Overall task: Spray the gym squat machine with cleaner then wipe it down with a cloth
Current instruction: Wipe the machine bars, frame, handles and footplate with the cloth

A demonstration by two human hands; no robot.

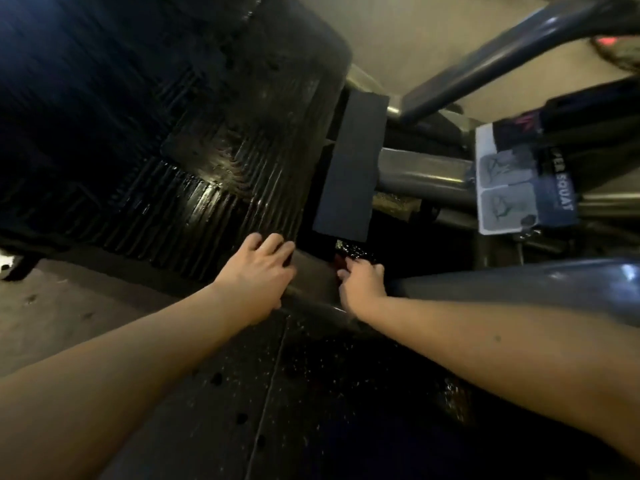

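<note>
the left hand (254, 271) rests flat, fingers spread, on the near edge of the squat machine's ribbed black rubber footplate (207, 161), while the right hand (362, 280) curls around what seems a dark cloth (351, 252) just beyond its fingertips.

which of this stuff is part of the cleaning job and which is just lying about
Job: ribbed footplate, left hand resting on its edge; right hand reaching into the dark gap beside the grey pad; frame tube. No spray bottle or clear cloth shows.
Just there: instruction label; floor.
</note>
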